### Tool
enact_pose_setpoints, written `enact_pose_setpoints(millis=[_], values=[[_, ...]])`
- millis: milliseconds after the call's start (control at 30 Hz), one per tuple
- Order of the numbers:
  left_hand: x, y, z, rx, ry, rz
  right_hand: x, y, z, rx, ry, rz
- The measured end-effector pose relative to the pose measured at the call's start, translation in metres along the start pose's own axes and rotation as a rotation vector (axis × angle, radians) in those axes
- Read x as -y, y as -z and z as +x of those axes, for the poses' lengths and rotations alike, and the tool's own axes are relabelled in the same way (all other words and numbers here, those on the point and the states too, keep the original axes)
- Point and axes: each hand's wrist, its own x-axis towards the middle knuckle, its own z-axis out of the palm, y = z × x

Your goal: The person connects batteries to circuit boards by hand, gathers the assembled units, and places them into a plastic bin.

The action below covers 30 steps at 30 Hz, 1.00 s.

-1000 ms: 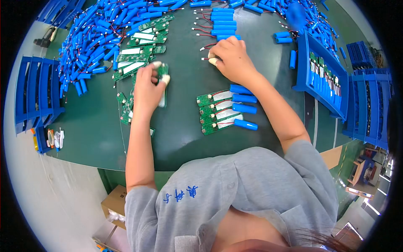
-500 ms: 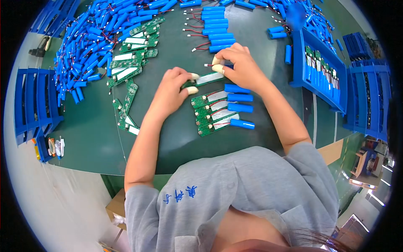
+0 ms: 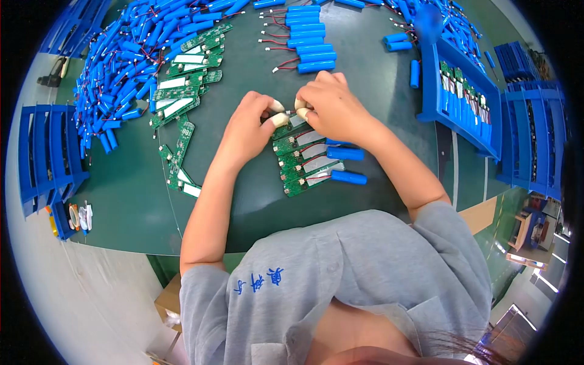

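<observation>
While loose blue battery cells (image 3: 115,73) pile at 10 o'clock beside a column of bare green circuit boards (image 3: 182,91), the left hand (image 3: 246,131) sits mid-table, thumb and forefinger in finger cots (image 3: 278,119) pinched shut on the left end of the top circuit board (image 3: 291,126). Board lies between both hands' fingertips, at the head of a row of finished board-and-cell sets (image 3: 313,164) running toward 5 o'clock. Right hand (image 3: 331,109) meets it from 2 o'clock, fingertips closed on the board's right end; its cell is hidden under the palm. Wired cells (image 3: 307,39) line up at 12 o'clock, blue tray (image 3: 453,115) at 3 o'clock.
</observation>
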Motion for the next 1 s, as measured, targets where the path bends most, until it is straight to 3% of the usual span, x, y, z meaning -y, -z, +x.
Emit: enact_pose_setpoints(millis=[133,300,500,600,733,1000], values=[[0.008,0.007,-0.002,0.106,-0.095,0.099,-0.007,-0.006,0.006,0.199,-0.034,0.1],[0.006,0.007,0.0,0.122,-0.156,0.131,-0.013,-0.007,0.01,0.222,0.013,0.112],[-0.005,0.014,0.003,0.215,-0.247,0.383,-0.012,-0.009,0.016,0.245,0.053,0.024],[-0.001,0.01,0.005,0.121,-0.122,0.25,-0.01,-0.016,0.012,0.17,0.143,-0.015],[0.009,0.007,0.005,0.089,-0.157,0.259,-0.005,-0.022,0.011,0.121,0.201,-0.029],[0.009,0.003,-0.001,0.004,-0.176,0.305,0.004,-0.024,0.01,0.153,0.029,0.082]])
